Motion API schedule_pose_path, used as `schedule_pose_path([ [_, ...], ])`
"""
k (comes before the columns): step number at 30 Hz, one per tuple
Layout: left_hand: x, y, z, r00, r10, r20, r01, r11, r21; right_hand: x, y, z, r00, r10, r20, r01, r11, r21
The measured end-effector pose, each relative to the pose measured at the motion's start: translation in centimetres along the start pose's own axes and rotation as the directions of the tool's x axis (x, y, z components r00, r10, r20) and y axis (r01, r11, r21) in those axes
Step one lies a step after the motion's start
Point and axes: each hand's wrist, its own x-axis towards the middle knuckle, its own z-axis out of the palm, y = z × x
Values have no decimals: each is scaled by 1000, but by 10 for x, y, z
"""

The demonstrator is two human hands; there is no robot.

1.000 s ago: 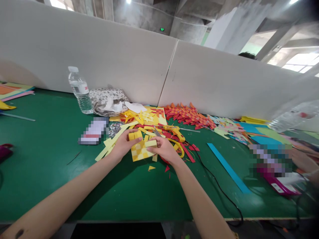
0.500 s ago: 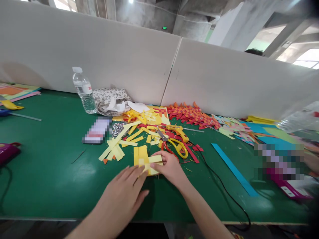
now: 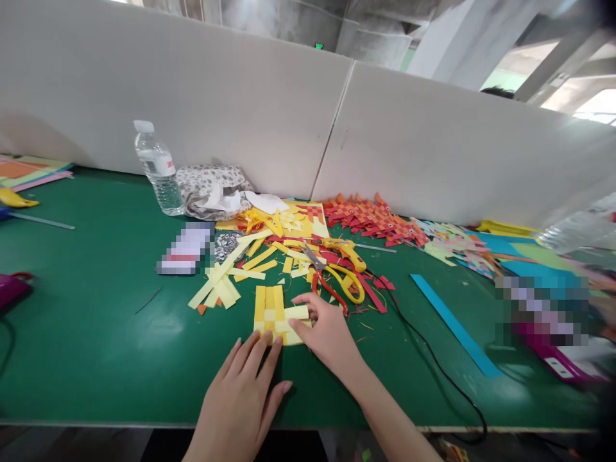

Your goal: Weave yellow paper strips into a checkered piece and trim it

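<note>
Woven yellow paper [image 3: 270,314] steadied on the green table [image 3: 96,333]

It lies before the wearer. At seven o'clock from it, the left hand [image 3: 243,391] presses spread fingertips on its near edge, gripping nothing, probably to stop it sliding. At three o'clock, the right hand [image 3: 330,327] pinches its pale strip ends, seemingly keeping them in line. Loose strips [image 3: 222,279] lie at ten o'clock; at two, scissors [image 3: 317,262], then a glue gun [image 3: 341,246], apparently for easy reach.

A green table [image 3: 120,372] stands against a pale partition [image 3: 202,102] with a slanting seam [image 3: 332,130]. Beyond it are a grey concrete wall [image 3: 283,25], a glowing green sign [image 3: 318,45], a pillar [image 3: 459,48] and bright windows [image 3: 598,106].
</note>
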Motion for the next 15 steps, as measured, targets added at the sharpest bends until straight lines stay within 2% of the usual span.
schedule_pose_path([
  [2, -1, 0, 1, 1000, 9, -12, -9, 1000, 13, 5, 1, -4, 994, -83, -77, 75, 992, -102],
  [4, -1, 0, 1, 1000, 15, -22, -14, 1000, 17, 10, 1, -7, 973, -210, -97, 192, 966, -173],
  [7, -1, -2, 1, 1000, 20, -21, -20, 999, 29, 19, 1, -7, 920, -392, 21, 388, 898, -206],
  [9, -1, -2, 2, 999, 28, -25, -27, 999, 39, 24, 2, -4, 876, -471, 104, 482, 850, -212],
  [12, -2, -3, 4, 999, 38, -15, -37, 998, 41, 31, 3, 2, 831, -533, 156, 556, 795, -242],
  [15, -3, -4, 4, 999, 45, 5, -45, 998, 42, 39, 2, 8, 812, -557, 174, 583, 765, -274],
])
